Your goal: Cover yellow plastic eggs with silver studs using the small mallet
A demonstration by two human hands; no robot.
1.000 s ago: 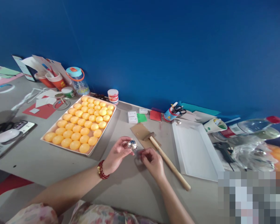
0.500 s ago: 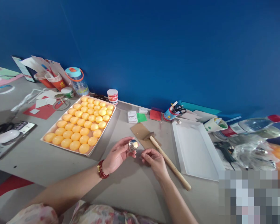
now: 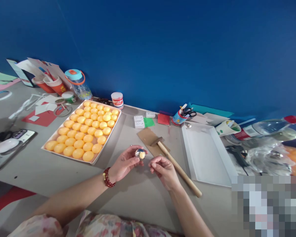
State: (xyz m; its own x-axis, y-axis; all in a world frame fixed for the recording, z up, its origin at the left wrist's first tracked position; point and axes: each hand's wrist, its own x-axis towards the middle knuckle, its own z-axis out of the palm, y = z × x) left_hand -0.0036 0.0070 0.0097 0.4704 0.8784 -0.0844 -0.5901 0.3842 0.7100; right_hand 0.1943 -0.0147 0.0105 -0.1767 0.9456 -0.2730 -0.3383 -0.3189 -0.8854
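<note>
My left hand holds a small ball between thumb and fingers. Shiny silver metal pieces cover most of it, and a pale yellow patch shows on the side towards me. Just to its right, my right hand is closed in a pinch, apart from the ball. Whatever sits between its fingertips is too small to make out. Beyond the right hand lies a hammer with a wooden handle, its head resting on a piece of brown cardboard.
A shallow box of orange balls stands at left. On the right are a white tray with one silver ball, a glue gun and a plastic bottle. Small white boxes and a pen cup line the back.
The ball has turned in my left hand, so its yellow patch shows more. My right fingertips have shifted slightly. The whole view has moved a little.
</note>
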